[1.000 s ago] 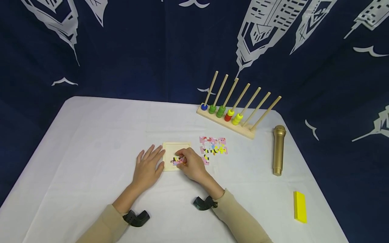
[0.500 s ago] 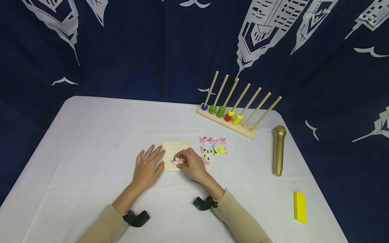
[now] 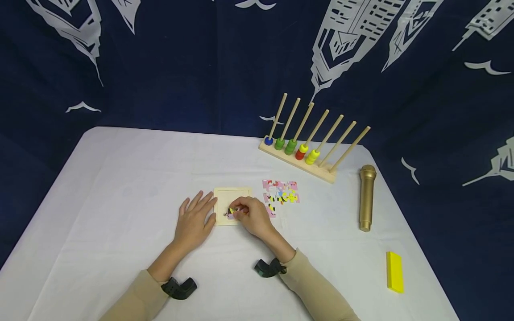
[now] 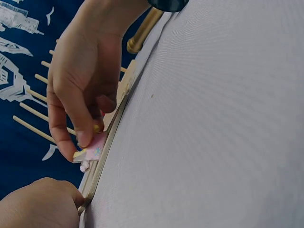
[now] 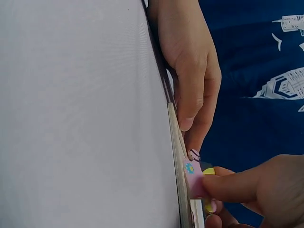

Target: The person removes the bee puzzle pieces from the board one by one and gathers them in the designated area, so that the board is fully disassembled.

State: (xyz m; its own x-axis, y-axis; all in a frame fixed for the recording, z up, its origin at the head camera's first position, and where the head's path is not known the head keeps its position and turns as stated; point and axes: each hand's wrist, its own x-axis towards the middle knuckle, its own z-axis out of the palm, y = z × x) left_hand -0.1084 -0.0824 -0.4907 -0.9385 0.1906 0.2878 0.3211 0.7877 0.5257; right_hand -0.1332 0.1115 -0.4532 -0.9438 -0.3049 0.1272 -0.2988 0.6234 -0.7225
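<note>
A shallow wooden puzzle tray lies on the white table between the hands. My left hand rests at its left edge, fingers spread and fairly straight, the thumb along the tray's side. Over the tray, my right hand pinches a pink jigsaw piece with yellow and black print between thumb and fingers. In the left wrist view the pink piece is tilted, low over the tray rim. The right wrist view shows a blue flower on the piece, with the fingers covering part of it.
Just right of the tray lie several pink jigsaw pieces, partly put together. Behind them stands a wooden peg counter with coloured beads. A gold microphone and a yellow block lie at the table's right side.
The right hand stays over the same spot of the tray, its fingers shifting slightly on the jigsaw piece, of which a little less shows. The left hand keeps its place.
</note>
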